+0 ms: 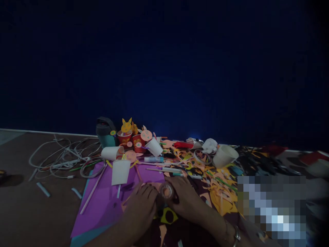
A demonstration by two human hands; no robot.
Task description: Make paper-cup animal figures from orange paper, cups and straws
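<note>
My right hand (pixel 184 196) is closed around a small roll of tape (pixel 167 191), its round side facing up. My left hand (pixel 144 199) rests just left of the roll with its fingers curled down; whatever is beneath them is hidden. Purple paper (pixel 102 206) lies under and beside my left hand. Near my wrists is a yellow-green paper scrap with round holes (pixel 170 216). Beyond my left hand, a white paper cup (pixel 120 172) stands with a straw below it and yellow paper strips at its sides.
Further back are a dark teal bottle (pixel 106 133), red paper cups (pixel 124 138) with paper animal faces, and a glue stick (pixel 153 159). White cables (pixel 64 159) tangle at left. Paper scraps (pixel 222 195) and a cream cup (pixel 225 156) lie right. A blurred patch covers the lower right.
</note>
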